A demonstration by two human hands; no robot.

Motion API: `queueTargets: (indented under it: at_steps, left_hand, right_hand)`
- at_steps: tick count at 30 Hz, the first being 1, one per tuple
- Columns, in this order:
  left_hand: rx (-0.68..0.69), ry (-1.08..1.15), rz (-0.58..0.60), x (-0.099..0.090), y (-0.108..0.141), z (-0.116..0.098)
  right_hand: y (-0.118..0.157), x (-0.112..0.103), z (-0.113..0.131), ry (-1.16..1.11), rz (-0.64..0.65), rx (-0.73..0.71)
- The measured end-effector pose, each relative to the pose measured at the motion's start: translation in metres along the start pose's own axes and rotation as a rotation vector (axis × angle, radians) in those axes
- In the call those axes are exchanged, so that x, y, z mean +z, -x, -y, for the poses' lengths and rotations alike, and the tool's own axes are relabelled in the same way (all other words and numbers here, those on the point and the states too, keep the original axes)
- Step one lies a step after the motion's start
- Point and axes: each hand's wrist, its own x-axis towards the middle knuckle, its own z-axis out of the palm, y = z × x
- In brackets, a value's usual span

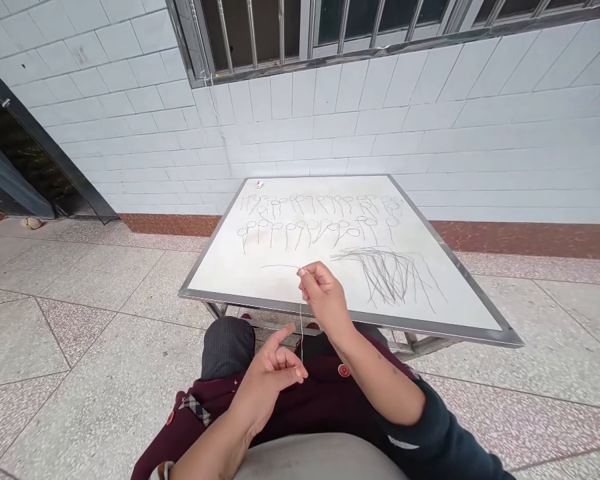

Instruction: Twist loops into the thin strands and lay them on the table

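Note:
My right hand [323, 293] pinches a thin wire [301, 333] above the table's front edge. One end of the wire reaches left over the white tabletop, and the other hangs down to my left hand [277, 367]. There the thumb and a curled finger close on the lower end, while the index finger points out. Rows of looped wires [300, 227] lie across the back and middle of the white table [220, 270]. A loose bundle of dark, bent wires [393, 273] is spread on its right side.
A small white and red object [260, 185] sits at the table's back left corner. Behind stands a white tiled wall [330, 127] with a barred window [280, 33]. A dark doorway [25, 153] is at the far left. My knees are under the table's front edge.

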Motion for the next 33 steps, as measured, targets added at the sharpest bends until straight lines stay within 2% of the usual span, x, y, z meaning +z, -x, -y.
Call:
queueTargets:
  at_steps: [2, 4, 8, 9, 11, 13, 16, 19, 26, 29, 33]
  left_hand:
    - [-0.066, -0.059, -0.008, -0.006, 0.004, 0.007]
    - [-0.018, -0.118, -0.107, -0.017, 0.007, 0.001]
    - [0.401, -0.257, -0.537, -0.037, 0.012, -0.043]
    - [0.486, -0.303, -0.595, -0.038, 0.012, -0.055]
    - [0.531, -0.438, -0.574, -0.036, 0.010, -0.072]
    - [0.510, -0.552, -0.505, -0.029, 0.005, -0.077]
    - [0.457, -0.591, -0.424, -0.020, -0.004, -0.069]
    - [0.430, -0.574, -0.411, -0.018, -0.009, -0.061]
    - [0.416, -0.573, -0.404, -0.019, -0.009, -0.066]
    - [0.414, -0.553, -0.409, -0.020, -0.010, -0.067]
    - [0.435, -0.536, -0.415, -0.019, -0.010, -0.068]
  right_hand:
    - [-0.003, -0.008, 0.000, 0.043, -0.032, -0.020]
    - [-0.001, -0.014, 0.000, 0.120, -0.004, -0.044]
    - [0.017, -0.012, 0.000, 0.319, 0.143, -0.181]
    - [0.022, -0.008, 0.000, 0.355, 0.175, -0.221]
    - [0.030, -0.001, -0.004, 0.400, 0.223, -0.288]
    - [0.034, 0.006, -0.008, 0.425, 0.243, -0.332]
    - [0.036, 0.008, -0.015, 0.469, 0.243, -0.356]
    - [0.035, 0.006, -0.020, 0.532, 0.243, -0.368]
    - [0.034, 0.000, -0.024, 0.738, 0.232, -0.488]
    - [0.033, 0.000, -0.023, 0.705, 0.236, -0.477]
    - [0.033, -0.001, -0.023, 0.508, 0.274, -0.393]
